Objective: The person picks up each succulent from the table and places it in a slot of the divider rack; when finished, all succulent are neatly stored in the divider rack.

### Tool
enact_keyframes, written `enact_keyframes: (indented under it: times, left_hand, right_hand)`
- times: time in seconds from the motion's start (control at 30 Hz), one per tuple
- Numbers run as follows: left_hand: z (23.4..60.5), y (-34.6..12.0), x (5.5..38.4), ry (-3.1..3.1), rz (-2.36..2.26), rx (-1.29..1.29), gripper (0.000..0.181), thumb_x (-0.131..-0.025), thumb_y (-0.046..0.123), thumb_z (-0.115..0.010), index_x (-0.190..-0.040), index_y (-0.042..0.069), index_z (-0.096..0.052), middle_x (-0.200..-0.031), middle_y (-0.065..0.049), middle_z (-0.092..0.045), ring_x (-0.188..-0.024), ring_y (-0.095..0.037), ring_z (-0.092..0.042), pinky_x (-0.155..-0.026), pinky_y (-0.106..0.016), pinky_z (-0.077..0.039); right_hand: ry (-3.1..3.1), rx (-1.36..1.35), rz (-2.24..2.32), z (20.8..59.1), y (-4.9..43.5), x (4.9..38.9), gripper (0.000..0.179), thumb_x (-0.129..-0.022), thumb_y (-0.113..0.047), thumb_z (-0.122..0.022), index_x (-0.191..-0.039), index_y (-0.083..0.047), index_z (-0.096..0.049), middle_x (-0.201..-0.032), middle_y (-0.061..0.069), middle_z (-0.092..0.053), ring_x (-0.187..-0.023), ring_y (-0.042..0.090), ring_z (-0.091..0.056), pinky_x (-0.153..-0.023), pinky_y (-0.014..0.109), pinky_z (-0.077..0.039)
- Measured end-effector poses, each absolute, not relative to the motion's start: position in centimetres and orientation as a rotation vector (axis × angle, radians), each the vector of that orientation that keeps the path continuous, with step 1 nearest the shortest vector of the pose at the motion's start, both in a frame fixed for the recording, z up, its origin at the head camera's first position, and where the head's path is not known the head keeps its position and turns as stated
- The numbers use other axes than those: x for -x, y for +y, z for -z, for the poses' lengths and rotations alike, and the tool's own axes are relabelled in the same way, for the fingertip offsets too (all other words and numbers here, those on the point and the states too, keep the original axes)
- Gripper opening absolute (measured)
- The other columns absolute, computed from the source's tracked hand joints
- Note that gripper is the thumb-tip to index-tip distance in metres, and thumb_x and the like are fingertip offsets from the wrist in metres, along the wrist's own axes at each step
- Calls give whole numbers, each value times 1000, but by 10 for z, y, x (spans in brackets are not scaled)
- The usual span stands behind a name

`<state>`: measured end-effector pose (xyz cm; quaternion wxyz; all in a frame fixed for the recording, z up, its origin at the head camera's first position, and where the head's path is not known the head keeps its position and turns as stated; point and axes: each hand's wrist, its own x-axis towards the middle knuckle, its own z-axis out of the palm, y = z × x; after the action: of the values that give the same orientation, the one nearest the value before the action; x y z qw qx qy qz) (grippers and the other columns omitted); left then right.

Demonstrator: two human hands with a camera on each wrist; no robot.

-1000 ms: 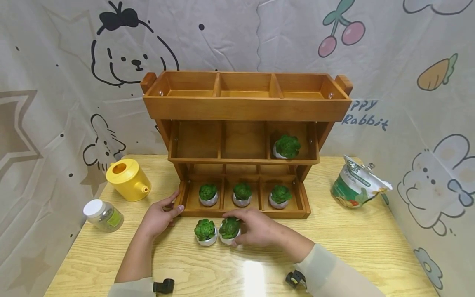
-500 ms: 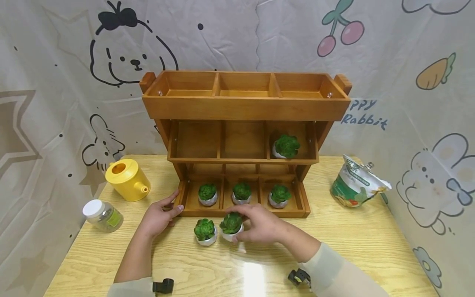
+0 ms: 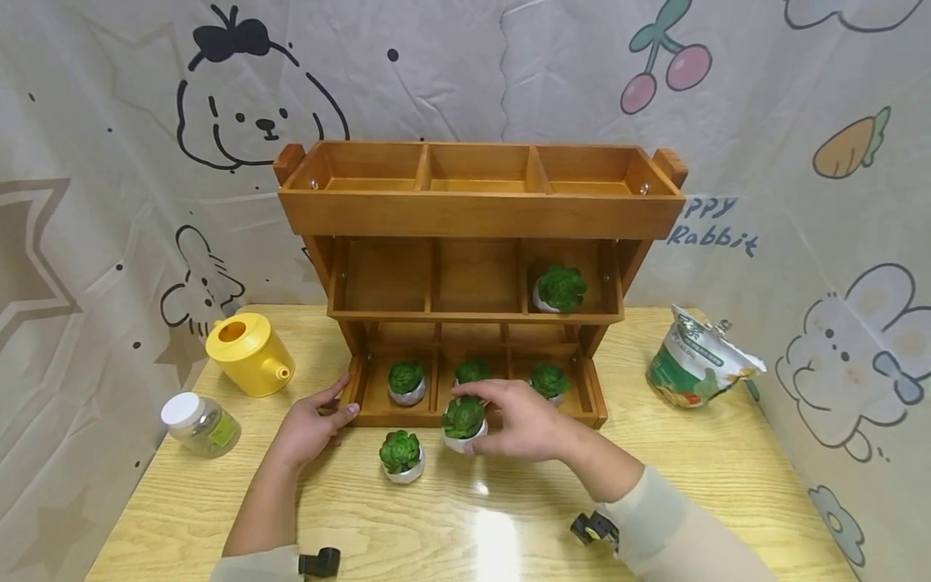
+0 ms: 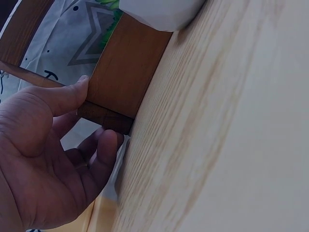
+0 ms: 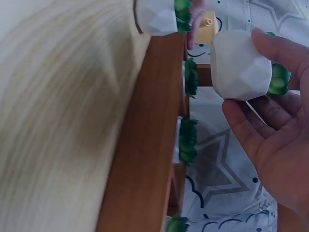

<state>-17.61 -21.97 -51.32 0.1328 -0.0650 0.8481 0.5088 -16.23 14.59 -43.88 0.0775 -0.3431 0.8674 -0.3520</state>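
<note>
My right hand [image 3: 520, 420] pinches a potted succulent [image 3: 463, 422] by its white faceted pot. In the right wrist view this white pot [image 5: 241, 65] is held off the table, between thumb and fingers. My left hand [image 3: 309, 428] holds the lower left corner of a brown wooden shelf [image 3: 480, 214]; the left wrist view has the thumb on the board [image 4: 123, 67] and the fingers curled beside its end. Another potted succulent [image 3: 402, 457] stands on the table in front of the shelf. The bottom tier holds three more, one per compartment, the middle one partly hidden by my right hand.
One potted succulent [image 3: 560, 289] sits in the middle tier's right compartment. A yellow watering can [image 3: 250, 356] and a white-lidded jar [image 3: 201, 424] are on the left of the table [image 3: 393, 533]. On the right stands a clipped green-and-white bag [image 3: 698, 360].
My right hand has lifted the succulent off the table and moved it up and slightly right, toward the shelf. My left hand has stayed at the shelf corner.
</note>
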Motion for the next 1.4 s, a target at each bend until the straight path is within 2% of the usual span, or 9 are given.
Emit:
enact_keyframes:
  times: [0.13,0.37,0.47,0.7,0.8,0.93,1.07,1.23,1.4]
  left_hand:
    - [513,-220,176,2457,-1476,192,66,-100,34,-71,-160,29,-42,-138,-24,-52,-96,-25,-60,-77,-35,-60]
    - [514,-220,176,2453,-1474,198,66,-100,35,-72,-160,30,-43,-139,-24,-51,-97,-25,-59,-78,-34,-60]
    - [514,-220,176,2450,-1473,205,67,-100,36,-72,-160,31,-43,-139,-24,-50,-96,-25,-59,-78,-34,-60]
    - [514,-220,176,2454,-1469,199,67,-100,36,-72,-160,31,-42,-140,-24,-50,-99,-25,-60,-78,-35,-60]
    - [514,-220,176,2456,-1468,199,66,-100,35,-72,-160,31,-43,-139,-24,-50,-98,-25,-60,-78,-35,-60]
    - [514,-220,176,2457,-1465,203,67,-100,36,-72,-159,31,-43,-138,-23,-51,-93,-24,-60,-78,-34,-60]
    - [514,-220,177,2454,-1468,205,67,-99,36,-72,-159,32,-43,-139,-23,-51,-96,-25,-59,-78,-34,-59]
    - [513,-220,177,2445,-1479,204,67,-99,36,-73,-159,32,-43,-137,-22,-50,-100,-26,-58,-78,-34,-59]
    - [513,-220,176,2440,-1483,205,67,-99,37,-73,-159,32,-44,-138,-22,-50,-101,-26,-58,-79,-34,-60]
  right_hand:
    - [2559,1018,1121,432,147,164,72,-81,-26,-90,-145,-17,-59,-134,-1,-66,-110,14,-66,-95,34,-58]
    - [2585,1040,1139,421,151,169,72,-80,-25,-91,-144,-16,-60,-126,-4,-68,-100,11,-68,-86,28,-59]
    - [2621,1054,1112,415,152,171,71,-81,-28,-91,-145,-19,-60,-127,-5,-68,-100,9,-66,-86,30,-57]
    - [2680,1088,1096,403,153,176,72,-79,-30,-91,-144,-20,-61,-127,-5,-69,-117,12,-62,-100,42,-54]
    - [2696,1100,1082,397,153,177,72,-79,-31,-91,-143,-21,-61,-129,-6,-68,-119,12,-62,-101,41,-54]
    - [2706,1098,1092,389,152,179,72,-79,-31,-92,-144,-21,-61,-129,-7,-68,-110,10,-64,-94,36,-56]
    - [2690,1108,1126,381,152,183,71,-80,-28,-92,-144,-20,-61,-128,-7,-68,-103,9,-66,-88,31,-58]
    - [2673,1099,1153,370,153,189,71,-80,-29,-91,-144,-21,-61,-124,-8,-69,-101,9,-66,-89,39,-58]
    - [2681,1112,1156,362,155,194,70,-80,-27,-91,-144,-21,-62,-131,-7,-66,-106,10,-64,-92,41,-58]
